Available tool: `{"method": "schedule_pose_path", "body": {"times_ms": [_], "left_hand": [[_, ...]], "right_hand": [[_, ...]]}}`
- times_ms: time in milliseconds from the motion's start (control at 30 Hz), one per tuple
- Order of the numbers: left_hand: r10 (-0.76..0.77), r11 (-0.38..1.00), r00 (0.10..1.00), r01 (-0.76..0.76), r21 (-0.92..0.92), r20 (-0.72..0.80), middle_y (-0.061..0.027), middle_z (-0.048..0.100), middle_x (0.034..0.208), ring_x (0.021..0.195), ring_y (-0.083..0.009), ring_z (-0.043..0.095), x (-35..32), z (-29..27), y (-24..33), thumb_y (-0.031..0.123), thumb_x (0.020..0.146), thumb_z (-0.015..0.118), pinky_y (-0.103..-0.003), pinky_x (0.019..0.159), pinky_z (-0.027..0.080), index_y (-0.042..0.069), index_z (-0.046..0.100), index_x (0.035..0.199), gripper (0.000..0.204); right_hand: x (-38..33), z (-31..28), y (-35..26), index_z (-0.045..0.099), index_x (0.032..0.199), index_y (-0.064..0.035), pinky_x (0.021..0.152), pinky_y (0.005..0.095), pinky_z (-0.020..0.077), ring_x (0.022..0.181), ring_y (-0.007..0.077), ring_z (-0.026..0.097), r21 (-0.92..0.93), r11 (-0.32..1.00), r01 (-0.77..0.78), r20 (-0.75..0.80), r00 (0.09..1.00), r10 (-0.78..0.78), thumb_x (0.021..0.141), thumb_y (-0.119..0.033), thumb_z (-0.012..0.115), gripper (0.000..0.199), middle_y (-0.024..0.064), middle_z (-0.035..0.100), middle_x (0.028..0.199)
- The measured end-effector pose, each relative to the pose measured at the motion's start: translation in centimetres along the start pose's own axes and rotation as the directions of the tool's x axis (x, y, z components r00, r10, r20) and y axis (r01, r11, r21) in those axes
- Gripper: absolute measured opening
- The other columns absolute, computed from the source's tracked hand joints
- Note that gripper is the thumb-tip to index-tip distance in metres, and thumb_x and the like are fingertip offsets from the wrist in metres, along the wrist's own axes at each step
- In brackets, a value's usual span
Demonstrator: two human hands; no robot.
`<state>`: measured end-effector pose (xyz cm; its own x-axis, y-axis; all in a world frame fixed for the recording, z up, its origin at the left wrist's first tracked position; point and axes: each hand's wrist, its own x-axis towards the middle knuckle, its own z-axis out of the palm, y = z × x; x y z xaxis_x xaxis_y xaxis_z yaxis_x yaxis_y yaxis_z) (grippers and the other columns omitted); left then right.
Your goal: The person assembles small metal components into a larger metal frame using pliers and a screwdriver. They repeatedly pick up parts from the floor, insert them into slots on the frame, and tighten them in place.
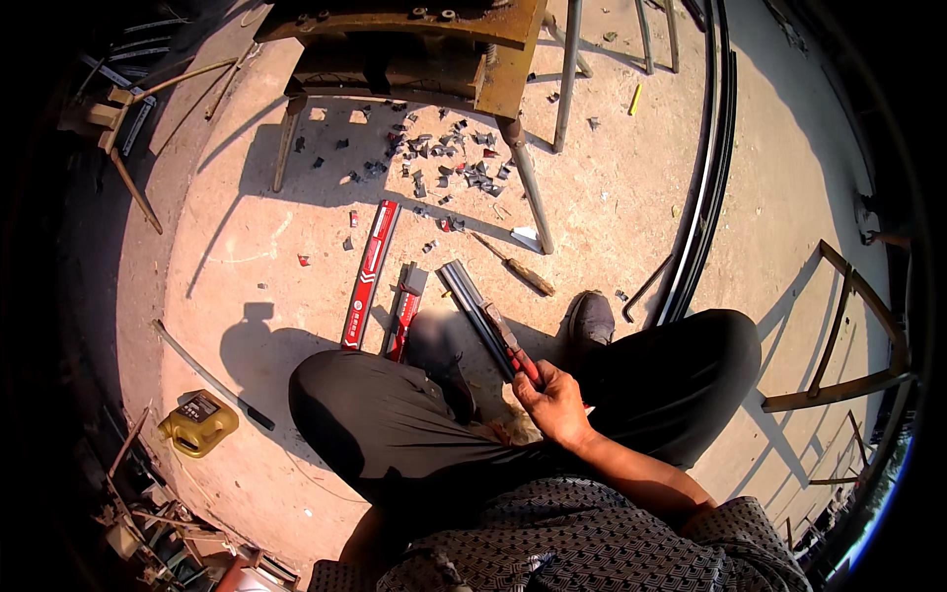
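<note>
Head view: near the centre of the frame, a red-handled tool [517, 350] is clasped in the right hand [557, 405], its handles wrapped by the fingers, and is held alongside dark strips [471, 298]. The left hand cannot be clearly made out, so its grip cannot be told. Left of centre, a long red-labelled bar [371, 276] is laid on the ground; at upper centre, small dark scraps [477, 178] are scattered near a metal stand [505, 84].

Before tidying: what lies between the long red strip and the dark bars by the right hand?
The head view shows a shorter red piece and a blurred shape, likely a shoe.
</note>
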<state>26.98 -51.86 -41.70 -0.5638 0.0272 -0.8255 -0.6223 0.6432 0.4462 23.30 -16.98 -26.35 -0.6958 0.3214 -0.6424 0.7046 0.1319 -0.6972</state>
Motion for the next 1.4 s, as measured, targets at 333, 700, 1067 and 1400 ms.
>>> {"method": "schedule_pose_path", "body": {"times_ms": [333,700,1067,1400], "left_hand": [[0.19,0.982,0.978,-0.188,0.031,-0.085,-0.0133,0.074,0.105,0.093,-0.0311,0.072,4.1,-7.0,-6.8,0.022,0.093,0.06,-0.044,0.084,0.056,0.005,0.063,0.126,0.037],[0.455,0.822,0.881,-0.472,-0.319,-0.131,-0.0083,0.073,0.1,0.09,-0.0154,0.067,1.0,-18.2,19.0,0.034,0.102,0.06,-0.031,0.083,0.053,-0.001,0.066,0.122,0.041],[0.712,0.698,0.68,-0.714,-0.063,0.176,-0.0106,0.067,0.116,0.106,-0.0184,0.063,4.4,-15.7,36.0,0.036,0.103,0.061,-0.032,0.095,0.05,-0.004,0.056,0.134,0.05],[0.626,0.763,0.712,-0.644,-0.061,0.317,-0.0073,0.071,0.104,0.093,-0.014,0.065,16.6,-13.0,40.5,0.016,0.098,0.067,-0.033,0.085,0.053,0.001,0.067,0.114,0.022]], "right_hand": [[-1.2,-0.9,-2.2,0.054,0.08,-0.0027,0.058,0.0276,0.0378,0.067,0.007,0.04,-0.112,0.964,0.242,-0.081,0.964,-0.252,0.098,-0.025,0.068,0.032,-0.0038,0.044,0.068],[-0.4,0.0,-10.4,0.066,0.112,-0.0057,0.094,0.0282,0.0409,0.099,0.0119,0.051,0.146,0.785,0.602,-0.029,0.796,-0.605,0.102,-0.028,0.066,0.025,-0.0005,0.058,0.106],[10.1,4.4,-14.9,0.067,0.103,-0.0084,0.083,0.0264,0.0413,0.086,0.008,0.051,0.682,0.665,0.304,0.132,0.844,-0.52,0.099,-0.025,0.07,0.018,-0.0043,0.06,0.091],[23.1,8.2,-15.1,0.068,0.108,-0.0086,0.081,0.0255,0.043,0.085,0.0069,0.052,0.641,0.729,0.24,0.253,0.83,-0.496,0.1,-0.026,0.069,0.019,-0.0036,0.062,0.089]]}}
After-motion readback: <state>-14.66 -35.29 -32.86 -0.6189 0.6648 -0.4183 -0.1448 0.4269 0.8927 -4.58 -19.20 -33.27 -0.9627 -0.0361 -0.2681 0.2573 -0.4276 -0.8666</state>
